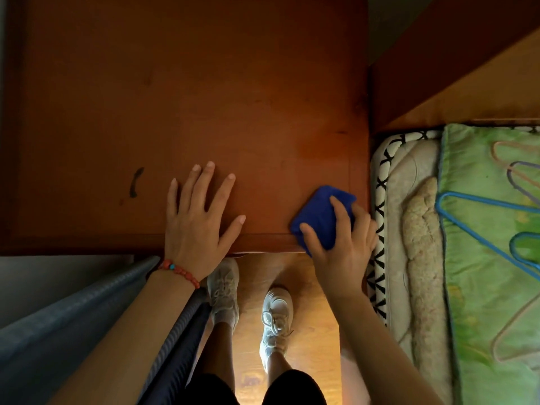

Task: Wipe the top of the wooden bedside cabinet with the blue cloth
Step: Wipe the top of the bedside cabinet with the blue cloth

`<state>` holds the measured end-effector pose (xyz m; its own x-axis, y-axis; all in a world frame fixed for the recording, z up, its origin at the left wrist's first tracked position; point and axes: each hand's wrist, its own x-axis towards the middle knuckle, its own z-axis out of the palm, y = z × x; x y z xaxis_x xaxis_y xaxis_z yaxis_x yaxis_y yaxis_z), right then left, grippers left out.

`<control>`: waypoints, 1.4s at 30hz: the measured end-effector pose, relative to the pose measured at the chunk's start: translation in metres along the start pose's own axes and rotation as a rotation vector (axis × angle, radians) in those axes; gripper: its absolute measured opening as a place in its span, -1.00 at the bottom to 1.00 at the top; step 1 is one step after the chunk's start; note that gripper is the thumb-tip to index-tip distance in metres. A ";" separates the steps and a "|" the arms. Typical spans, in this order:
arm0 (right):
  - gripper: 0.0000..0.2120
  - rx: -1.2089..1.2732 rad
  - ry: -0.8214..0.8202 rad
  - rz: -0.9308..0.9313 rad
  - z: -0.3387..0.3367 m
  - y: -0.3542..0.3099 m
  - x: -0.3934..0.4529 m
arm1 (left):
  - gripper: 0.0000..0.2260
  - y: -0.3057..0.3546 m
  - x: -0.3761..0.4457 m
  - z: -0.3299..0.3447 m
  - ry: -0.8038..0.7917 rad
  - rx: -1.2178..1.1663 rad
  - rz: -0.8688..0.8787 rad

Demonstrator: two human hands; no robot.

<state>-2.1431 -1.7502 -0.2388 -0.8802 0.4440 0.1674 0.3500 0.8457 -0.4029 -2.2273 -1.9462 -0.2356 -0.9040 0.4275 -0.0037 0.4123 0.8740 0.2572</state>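
The wooden bedside cabinet [181, 97] fills the upper left of the head view, its reddish-brown top seen from above. A folded blue cloth [320, 214] lies at the top's near right corner, partly over the front edge. My right hand [340, 244] presses down on the cloth, fingers spread over it and gripping it. My left hand [198, 214] rests flat on the cabinet top near the front edge, fingers apart, holding nothing. A red bead bracelet circles its wrist.
A dark smudge [136, 182] marks the top left of my left hand. A bed with a patterned mattress [380, 229] and green cover [491, 258] holding blue hangers [473, 217] adjoins the cabinet's right side. My feet in pale sneakers [274, 320] stand on wood floor below.
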 end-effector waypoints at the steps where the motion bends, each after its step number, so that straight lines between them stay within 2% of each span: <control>1: -0.47 0.001 0.023 0.024 0.003 -0.007 0.001 | -0.48 -0.003 -0.005 0.000 0.008 0.006 -0.007; 4: -0.46 0.025 0.009 -0.066 0.013 -0.033 -0.005 | -0.49 -0.012 -0.017 0.003 0.018 0.053 -0.015; 7: -0.45 0.013 -0.045 -0.162 0.014 -0.032 -0.009 | -0.50 -0.014 -0.022 0.005 0.027 0.069 -0.006; 11: -0.47 0.013 0.054 0.046 0.007 -0.014 -0.007 | -0.49 -0.012 -0.021 0.003 0.009 0.062 -0.020; 13: -0.46 0.003 0.072 0.069 0.008 -0.023 -0.009 | -0.49 -0.013 -0.020 0.004 0.003 0.071 -0.022; 17: -0.45 -0.015 -0.092 -0.237 0.015 -0.044 0.001 | -0.49 -0.013 -0.020 0.003 0.010 0.066 -0.024; 18: -0.44 -0.021 -0.105 -0.262 0.017 -0.044 0.014 | -0.50 -0.012 -0.020 0.002 0.011 0.056 -0.032; 22: -0.40 -0.012 -0.004 -0.026 0.037 -0.057 0.095 | -0.49 -0.010 -0.007 -0.002 0.015 0.018 -0.032; 24: -0.40 -0.016 0.037 0.031 0.043 -0.061 0.104 | -0.50 -0.016 0.006 -0.005 0.019 0.013 -0.003; 30: -0.44 0.002 -0.081 -0.070 0.021 -0.059 0.008 | -0.50 -0.032 0.034 -0.005 -0.003 0.022 0.001; 33: -0.43 -0.027 -0.057 -0.100 0.035 -0.067 0.056 | -0.51 -0.033 0.034 -0.003 0.004 0.022 0.012; 37: -0.41 -0.047 -0.006 -0.043 0.058 -0.079 0.133 | -0.51 -0.033 0.035 -0.003 -0.005 0.024 0.004; 42: -0.43 -0.037 -0.057 -0.059 0.038 -0.075 0.055 | -0.51 -0.034 0.035 -0.005 -0.009 0.006 -0.001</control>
<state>-2.2300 -1.8001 -0.2337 -0.9160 0.3767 0.1381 0.3080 0.8807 -0.3597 -2.2736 -1.9617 -0.2392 -0.9035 0.4284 -0.0131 0.4117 0.8760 0.2511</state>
